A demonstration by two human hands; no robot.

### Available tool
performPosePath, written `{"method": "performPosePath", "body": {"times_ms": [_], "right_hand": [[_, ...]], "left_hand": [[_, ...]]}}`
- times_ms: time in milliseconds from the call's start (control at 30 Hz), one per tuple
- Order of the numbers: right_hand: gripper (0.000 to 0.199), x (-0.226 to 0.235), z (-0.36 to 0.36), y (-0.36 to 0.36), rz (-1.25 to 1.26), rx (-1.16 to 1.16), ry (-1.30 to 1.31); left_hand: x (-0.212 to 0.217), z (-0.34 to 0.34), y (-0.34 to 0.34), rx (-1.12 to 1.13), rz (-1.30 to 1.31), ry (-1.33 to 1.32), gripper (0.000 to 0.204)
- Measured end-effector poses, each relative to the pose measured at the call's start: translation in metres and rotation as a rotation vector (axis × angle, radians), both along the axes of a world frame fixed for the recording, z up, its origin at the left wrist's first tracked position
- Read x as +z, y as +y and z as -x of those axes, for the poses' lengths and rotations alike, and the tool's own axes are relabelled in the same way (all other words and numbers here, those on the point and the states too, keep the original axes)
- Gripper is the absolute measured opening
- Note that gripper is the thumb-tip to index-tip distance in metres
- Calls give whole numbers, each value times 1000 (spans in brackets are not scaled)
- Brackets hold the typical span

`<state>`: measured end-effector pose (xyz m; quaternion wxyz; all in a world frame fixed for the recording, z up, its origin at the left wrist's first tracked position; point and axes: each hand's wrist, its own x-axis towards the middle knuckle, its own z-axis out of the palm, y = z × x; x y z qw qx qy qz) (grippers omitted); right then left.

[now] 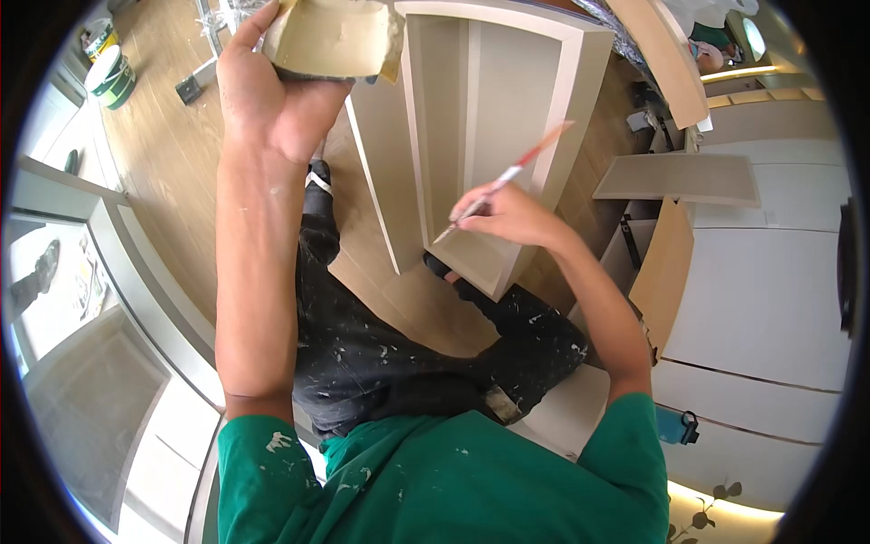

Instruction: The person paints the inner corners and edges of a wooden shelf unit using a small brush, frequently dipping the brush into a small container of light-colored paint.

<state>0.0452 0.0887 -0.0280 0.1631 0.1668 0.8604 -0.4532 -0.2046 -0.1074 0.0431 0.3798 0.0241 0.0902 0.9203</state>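
Observation:
Raised at the top of the head view, my left hand (272, 109) grips a cut-open tub of cream paint (335, 41) from below, thumb along its side. My right hand (503, 216) pinches a thin paintbrush (518, 169) with a red and white handle. Its bristles point down to the left, close to the lower inside end of a beige cabinet frame (580, 82). Whether the bristles touch the surface, I cannot tell. A flat beige door (379, 172) stands along the frame's left side.
Two paint buckets, one green and white (111, 77), stand on the wooden floor (172, 136) at far left. A window frame (149, 263) runs along my left. At right are white cabinet fronts (752, 290), a loose beige panel (680, 177) and a blue bottle (672, 424).

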Motion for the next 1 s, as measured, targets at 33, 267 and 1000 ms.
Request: {"method": "performPosePath", "body": {"times_ms": [33,267,1000], "right_hand": [[16,-32,4,1,-119,100,-9],[18,-226,-36,51,-288,-17,-245],[35,-279,-81,55,-534,-300,-504]], "left_hand": [[2,-4,-2,-2,-28,1,42],[5,1,-1,43,14,-96,41],[-13,-3,-8,23,-156,177,42]]}}
